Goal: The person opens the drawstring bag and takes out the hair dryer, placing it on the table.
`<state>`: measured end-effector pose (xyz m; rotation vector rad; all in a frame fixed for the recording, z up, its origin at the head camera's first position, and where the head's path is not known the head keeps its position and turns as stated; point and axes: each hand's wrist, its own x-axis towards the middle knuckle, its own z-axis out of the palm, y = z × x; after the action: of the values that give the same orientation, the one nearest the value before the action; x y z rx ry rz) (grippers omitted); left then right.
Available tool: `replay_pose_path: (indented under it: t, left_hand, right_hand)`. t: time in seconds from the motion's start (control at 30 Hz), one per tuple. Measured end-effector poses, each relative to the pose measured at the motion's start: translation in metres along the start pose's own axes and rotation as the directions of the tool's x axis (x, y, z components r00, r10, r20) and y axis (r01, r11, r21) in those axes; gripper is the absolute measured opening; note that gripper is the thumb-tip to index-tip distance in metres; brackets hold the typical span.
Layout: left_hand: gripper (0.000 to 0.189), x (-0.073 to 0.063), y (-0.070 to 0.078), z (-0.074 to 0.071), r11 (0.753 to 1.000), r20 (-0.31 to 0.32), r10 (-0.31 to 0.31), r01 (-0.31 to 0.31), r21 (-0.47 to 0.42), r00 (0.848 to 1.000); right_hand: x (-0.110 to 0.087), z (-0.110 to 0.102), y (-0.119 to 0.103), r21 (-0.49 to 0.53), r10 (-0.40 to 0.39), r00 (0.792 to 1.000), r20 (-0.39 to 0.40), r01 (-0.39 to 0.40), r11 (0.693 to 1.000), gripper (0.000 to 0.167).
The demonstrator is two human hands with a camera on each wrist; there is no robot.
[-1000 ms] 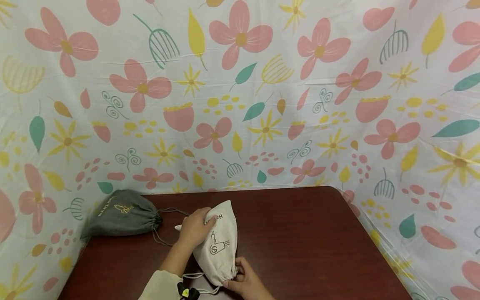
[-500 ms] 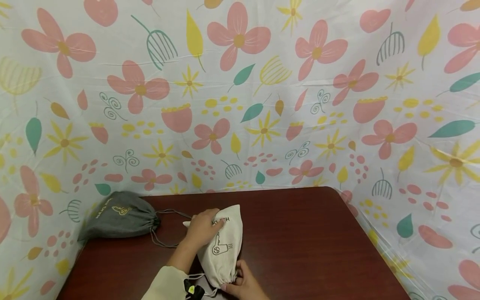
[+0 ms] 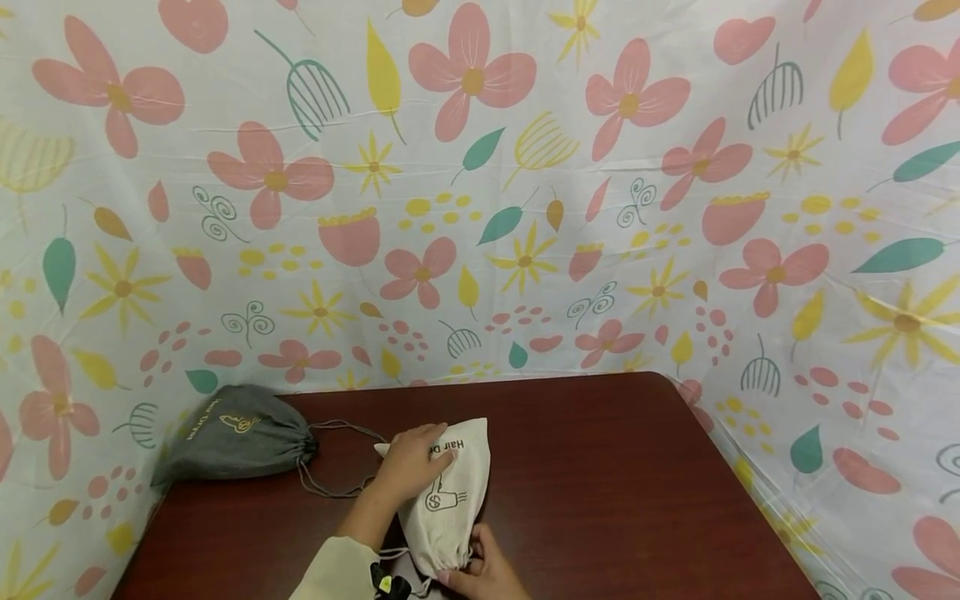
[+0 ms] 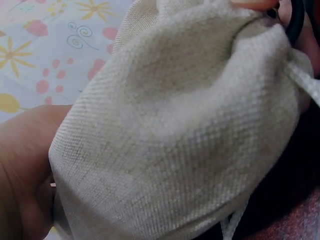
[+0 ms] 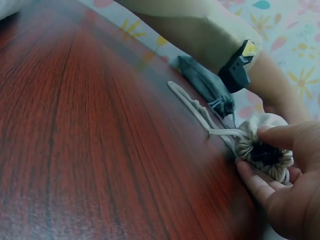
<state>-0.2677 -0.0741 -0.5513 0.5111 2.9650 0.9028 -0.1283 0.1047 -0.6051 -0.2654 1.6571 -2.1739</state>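
A cream cloth drawstring bag [image 3: 450, 521], printed with a hair dryer drawing and partly covered lettering, lies slanted in the head view. My left hand [image 3: 411, 462] grips its wide far end, thumb on the printed side. At the near end my right hand [image 3: 491, 571] pinches the gathered mouth. The right wrist view shows the puckered mouth [image 5: 245, 147] slightly parted around a dark inside, with thumb and fingers on either side and a pale cord [image 5: 192, 107] trailing off. Close up in the left wrist view, the bulging cloth [image 4: 175, 120] hides what the bag contains.
A dark grey drawstring bag [image 3: 251, 437] with gold hair dryer print rests at the table's back left, its cords [image 3: 326, 487] reaching toward my left hand. The reddish-brown wooden table [image 3: 615, 483] extends right. A floral curtain [image 3: 480, 208] hangs behind and at both sides.
The cream bag has shifted slightly right and toward me, both hands keeping hold of it. More of its lettering shows beside my left hand. The view has drifted a little.
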Motion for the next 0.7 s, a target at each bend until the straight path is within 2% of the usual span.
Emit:
replay_pose_path:
  t: [0.2, 0.43, 0.5, 0.7]
  left_hand:
    - [0.054, -0.010, 0.002, -0.005, 0.994, -0.032, 0.029, -0.032, -0.101, 0.999]
    - [0.051, -0.029, 0.011, -0.005, 0.985, -0.130, -0.015, -0.007, -0.172, 0.991]
    - [0.048, -0.034, 0.012, -0.004, 0.982, -0.177, 0.005, -0.038, -0.183, 0.984]
    - [0.040, -0.048, 0.012, -0.005, 0.975, -0.314, 0.056, -0.120, -0.188, 0.948]
  right_hand:
    - [0.002, 0.000, -0.002, -0.010, 0.001, 1.000, -0.019, -0.002, 1.000, 0.060]
    - [0.008, -0.002, -0.005, -0.052, -0.022, 0.998, -0.054, 0.019, 0.998, 0.058]
    - [0.010, -0.002, -0.006, -0.076, -0.029, 0.997, -0.069, 0.024, 0.997, 0.057]
    - [0.013, -0.001, -0.007, -0.087, -0.039, 0.995, -0.089, 0.032, 0.996, 0.057]
